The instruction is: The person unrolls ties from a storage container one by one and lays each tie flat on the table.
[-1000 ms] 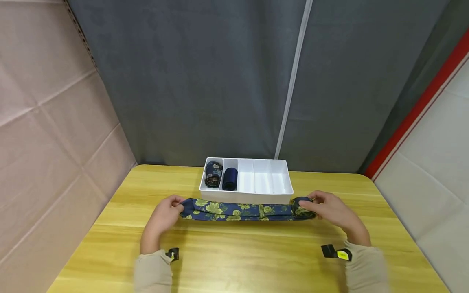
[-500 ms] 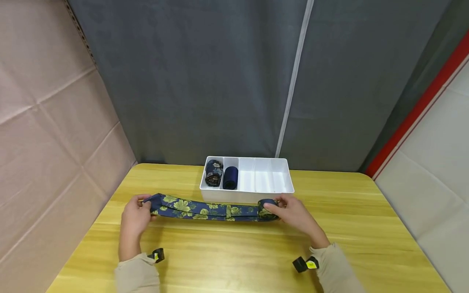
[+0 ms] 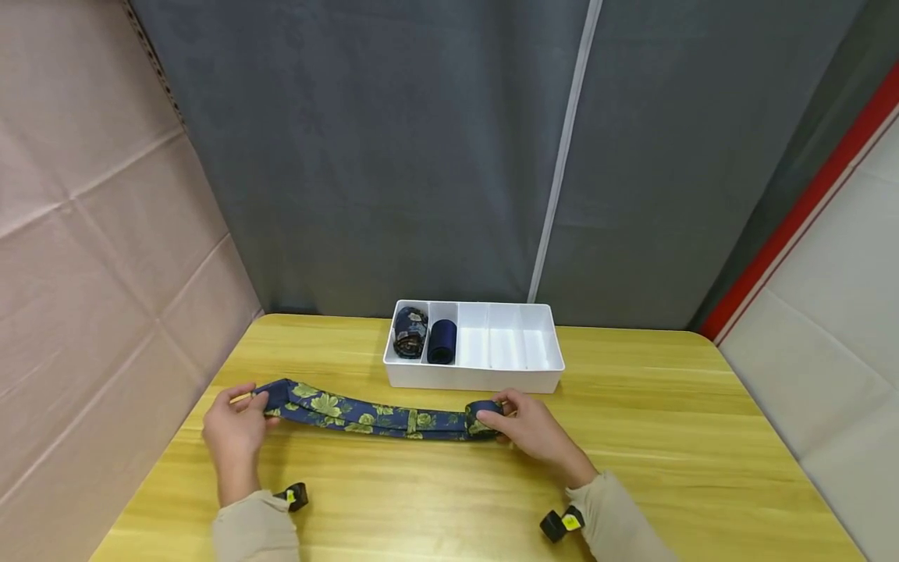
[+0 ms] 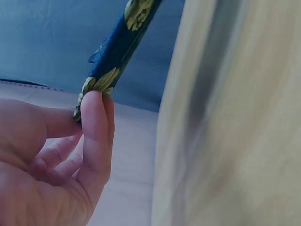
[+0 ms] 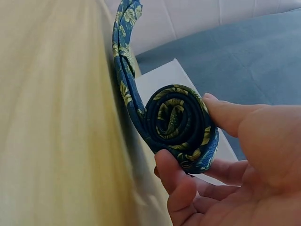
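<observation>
A navy necktie with yellow-green flowers [image 3: 365, 415] stretches between my two hands over the table. My left hand [image 3: 237, 429] pinches its wide end between thumb and fingers; the left wrist view shows the fingertips on the tie's edge. At the other end the tie is wound into a coil [image 5: 178, 127], which my right hand [image 3: 530, 425] grips between thumb and fingers. Several spiral layers show in the right wrist view. The unrolled length sags slightly, its back seam and keeper loop facing up.
Behind the tie stands a white divided box [image 3: 474, 378]. A dark floral rolled tie [image 3: 410, 332] lies in its leftmost compartment, a plain navy rolled tie [image 3: 442, 342] in the one beside it. The wooden table [image 3: 435, 499] meets a grey curtain [image 3: 393, 156] at the back.
Both hands have moved left and a little nearer the front with the tie, away from the box. The right hand has travelled from the box's right corner to in front of it.
</observation>
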{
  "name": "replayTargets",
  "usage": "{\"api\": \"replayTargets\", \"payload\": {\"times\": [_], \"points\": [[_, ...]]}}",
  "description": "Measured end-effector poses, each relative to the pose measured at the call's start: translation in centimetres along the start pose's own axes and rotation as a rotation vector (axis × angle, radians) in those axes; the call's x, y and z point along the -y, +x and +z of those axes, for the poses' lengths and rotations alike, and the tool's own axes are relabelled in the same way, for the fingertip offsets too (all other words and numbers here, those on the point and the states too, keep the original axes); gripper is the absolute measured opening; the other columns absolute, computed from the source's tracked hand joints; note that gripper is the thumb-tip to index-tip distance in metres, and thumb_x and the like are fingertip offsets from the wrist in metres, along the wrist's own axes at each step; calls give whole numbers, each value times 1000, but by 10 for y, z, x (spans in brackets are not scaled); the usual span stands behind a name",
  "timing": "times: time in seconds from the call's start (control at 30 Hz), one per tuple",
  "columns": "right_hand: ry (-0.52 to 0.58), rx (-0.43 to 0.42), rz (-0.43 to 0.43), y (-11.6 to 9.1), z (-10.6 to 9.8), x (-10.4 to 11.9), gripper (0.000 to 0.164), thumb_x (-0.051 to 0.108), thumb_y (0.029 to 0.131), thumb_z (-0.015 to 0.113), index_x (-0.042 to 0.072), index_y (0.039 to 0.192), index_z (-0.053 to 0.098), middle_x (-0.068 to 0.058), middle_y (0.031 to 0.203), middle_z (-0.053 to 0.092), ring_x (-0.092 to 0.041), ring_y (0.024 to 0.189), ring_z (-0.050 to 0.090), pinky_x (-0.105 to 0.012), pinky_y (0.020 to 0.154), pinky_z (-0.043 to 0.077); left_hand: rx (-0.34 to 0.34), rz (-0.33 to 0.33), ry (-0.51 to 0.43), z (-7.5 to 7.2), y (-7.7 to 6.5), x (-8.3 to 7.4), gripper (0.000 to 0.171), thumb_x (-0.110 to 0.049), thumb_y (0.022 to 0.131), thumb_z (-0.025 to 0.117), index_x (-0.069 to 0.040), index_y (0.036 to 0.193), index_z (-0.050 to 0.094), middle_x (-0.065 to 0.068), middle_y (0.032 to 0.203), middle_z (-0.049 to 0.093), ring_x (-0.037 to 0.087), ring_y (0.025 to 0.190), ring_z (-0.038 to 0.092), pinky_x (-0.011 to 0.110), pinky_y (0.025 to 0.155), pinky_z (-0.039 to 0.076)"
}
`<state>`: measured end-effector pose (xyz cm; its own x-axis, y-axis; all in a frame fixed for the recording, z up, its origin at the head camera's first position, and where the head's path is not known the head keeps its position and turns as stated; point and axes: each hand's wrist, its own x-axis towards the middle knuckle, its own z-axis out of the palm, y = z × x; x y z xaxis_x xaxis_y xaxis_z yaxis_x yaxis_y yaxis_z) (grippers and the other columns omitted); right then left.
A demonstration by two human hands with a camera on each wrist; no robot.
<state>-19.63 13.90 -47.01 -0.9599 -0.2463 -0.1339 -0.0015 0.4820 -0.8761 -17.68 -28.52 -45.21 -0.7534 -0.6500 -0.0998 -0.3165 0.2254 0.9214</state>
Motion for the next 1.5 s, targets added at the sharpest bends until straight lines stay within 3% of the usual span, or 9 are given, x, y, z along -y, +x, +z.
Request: {"api": "replayTargets", "payload": {"times": [0.13, 0.33, 0.43, 0.7, 0.83, 1.0, 1.1, 1.27, 1.5], "points": [[-11, 13, -3, 3, 4, -4, 51, 44, 94, 72, 4, 125, 63, -12, 98, 65, -16, 71, 69, -32, 61, 55, -10, -55, -33, -2, 4, 6, 43, -21, 99, 65, -3, 138, 56, 2, 100, 69, 10, 52, 69, 29, 54, 58], [-14, 9, 5, 4, 7, -7, 53, 45, 94, 72, 4, 126, 63, -11, 96, 65, -16, 69, 68, -32, 60, 54, -25, -20, 50, -2, 8, 13, 42, -24, 98, 68, -2, 133, 61, 27, 124, 68, 5, 53, 65, 24, 52, 52], [-34, 9, 5, 4, 9, -7, 52, 46, 94, 72, 5, 125, 63, -10, 97, 66, -16, 68, 67, -31, 60, 54, -31, -6, 115, -3, 9, 16, 40, -25, 98, 68, -2, 131, 63, 28, 128, 67, 1, 59, 62, 22, 54, 49], [-88, 12, 10, 3, 9, -7, 55, 49, 94, 70, 6, 127, 62, -11, 102, 67, -15, 68, 65, -30, 60, 54, 26, -18, 222, -3, 8, 17, 40, -28, 100, 63, -4, 132, 63, 27, 130, 65, 36, 107, 64, 23, 63, 43], [-85, 31, 14, 3, 8, -5, 59, 52, 94, 69, 5, 130, 61, -11, 104, 67, -17, 69, 66, -31, 61, 54, -6, 16, 220, -4, 6, 16, 37, -23, 100, 62, -2, 130, 63, 25, 128, 65, 37, 112, 60, 24, 70, 41], [-129, 18, 14, 3, 6, -3, 60, 52, 95, 68, 5, 132, 61, -11, 106, 67, -17, 70, 65, -31, 62, 54, -23, 64, 214, -1, 4, 9, 37, -25, 100, 60, -4, 130, 64, 21, 128, 65, 35, 109, 60, 24, 67, 42], [-204, -44, 2, 2, 6, -1, 57, 50, 94, 70, 9, 132, 63, -9, 115, 68, -17, 84, 65, -38, 76, 57, 28, 104, 228, 5, 5, 4, 38, -26, 99, 63, -4, 130, 64, 20, 122, 68, 22, 90, 65, 23, 61, 44], [-328, -161, -77, -2, 10, 4, 45, 41, 91, 76, 13, 126, 67, -4, 125, 68, -20, 113, 64, -46, 102, 52, 218, 145, 241, 20, 3, -1, 39, -24, 98, 65, -1, 130, 62, 18, 112, 71, 10, 76, 66, 26, 63, 49], [-368, -128, -342, -3, 15, 5, 28, 14, 96, 71, 18, 124, 71, 2, 119, 69, -11, 85, 60, -26, 76, 52, 429, 169, 306, 38, -4, -2, 40, -25, 99, 63, 0, 131, 61, 17, 110, 68, 27, 93, 67, 30, 68, 48]]}}
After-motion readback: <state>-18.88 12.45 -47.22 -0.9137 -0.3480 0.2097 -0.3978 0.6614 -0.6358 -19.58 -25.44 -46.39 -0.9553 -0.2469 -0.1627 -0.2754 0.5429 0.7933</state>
